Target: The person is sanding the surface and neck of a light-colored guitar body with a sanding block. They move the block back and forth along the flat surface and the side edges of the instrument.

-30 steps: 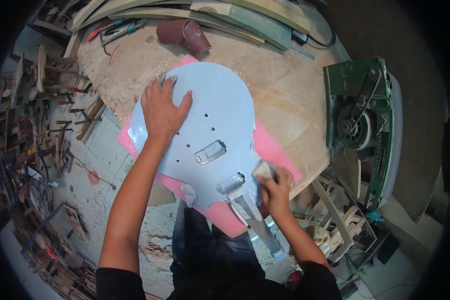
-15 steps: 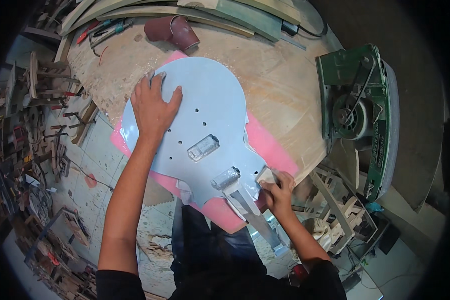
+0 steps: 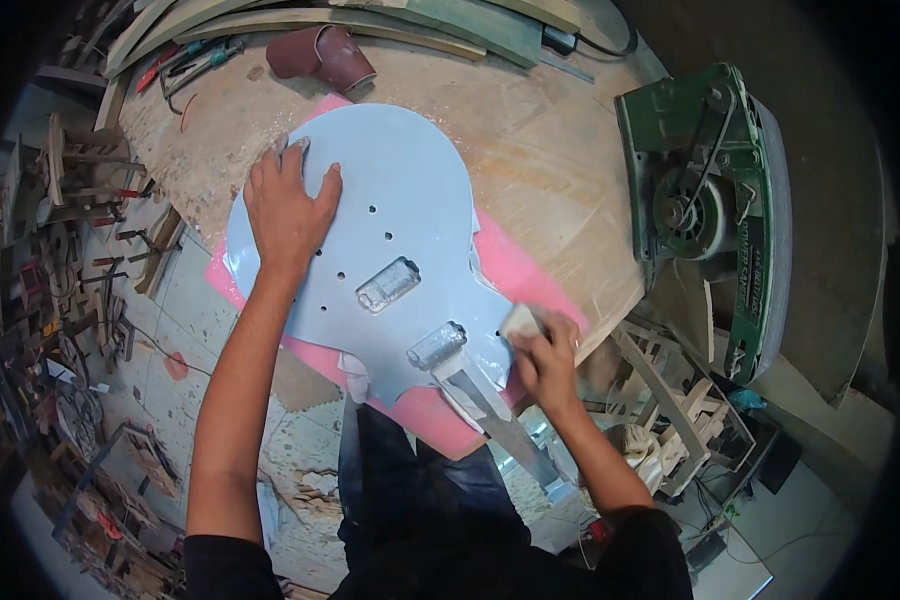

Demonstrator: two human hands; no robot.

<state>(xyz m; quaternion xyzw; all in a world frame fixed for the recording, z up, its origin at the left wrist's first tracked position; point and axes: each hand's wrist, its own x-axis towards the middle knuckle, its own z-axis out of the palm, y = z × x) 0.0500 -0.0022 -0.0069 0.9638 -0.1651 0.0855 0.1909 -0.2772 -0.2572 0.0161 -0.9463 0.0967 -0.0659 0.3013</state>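
A pale blue-grey electric guitar body (image 3: 410,165) lies face up, with pickup cavities and several small holes. A neck (image 3: 518,445) points from it toward me. Under the body is a pink foam sheet (image 3: 530,272). My left hand (image 3: 290,215) rests flat on the upper left of the body, fingers apart, holding nothing. In my right hand (image 3: 552,365) is a small pale block that looks like a sanding block (image 3: 521,321), pressed at the edge of the right horn beside a small hole. The block's underside is hidden, and its outline is slightly blurred.
A green belt sander (image 3: 690,205) stands at the right of the wooden bench (image 3: 560,190). Reddish-brown sandpaper (image 3: 322,58) lies curled at the back, near hand tools (image 3: 195,68) and curved wood strips (image 3: 400,20). Wooden offcuts (image 3: 685,410) sit in a rack beyond my right arm.
My right hand has moved the block a little away from me along the horn's edge. My left hand stays in place on the body. The whole view has shifted slightly.
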